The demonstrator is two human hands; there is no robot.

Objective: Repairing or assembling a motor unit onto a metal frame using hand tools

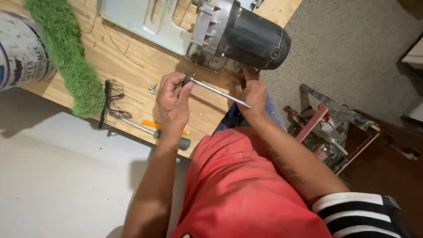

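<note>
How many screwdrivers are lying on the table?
1. The screwdriver with a green handle lies near the table edge, beside the safety glasses, below the left hand. Others may be hidden under the arms.

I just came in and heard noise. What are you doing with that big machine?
A person in a red shirt stands at a wooden workbench. The left hand pinches the head end of a long metal rod, and the right hand is at its other end, right by a big black and silver motor. A screwdriver, an orange pencil, safety glasses and a small bolt lie nearby.
</note>
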